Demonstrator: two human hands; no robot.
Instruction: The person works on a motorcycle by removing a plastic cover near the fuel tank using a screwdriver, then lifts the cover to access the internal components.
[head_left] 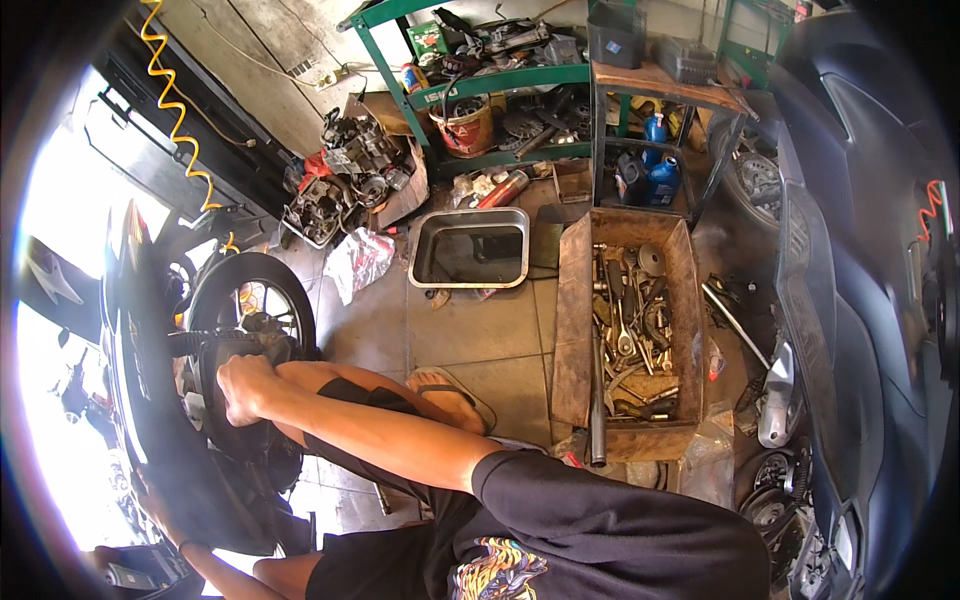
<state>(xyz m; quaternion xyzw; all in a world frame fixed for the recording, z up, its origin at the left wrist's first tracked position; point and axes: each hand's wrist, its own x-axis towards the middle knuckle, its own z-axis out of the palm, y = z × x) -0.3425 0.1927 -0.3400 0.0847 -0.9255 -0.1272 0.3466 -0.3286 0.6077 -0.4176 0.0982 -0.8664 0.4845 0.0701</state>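
The person wears a loose black T-shirt (640, 530) with a short sleeve (520, 482), a multicoloured print (500, 572) on the shirt's front, black shorts (375, 562) left of the shirt, and a dark-strapped sandal (438, 388) beyond it.

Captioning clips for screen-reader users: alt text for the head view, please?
A person's right hand is by a motorcycle wheel, the left hand lower near the bodywork. A shallow tray and brown box of tools sit on tiled floor.
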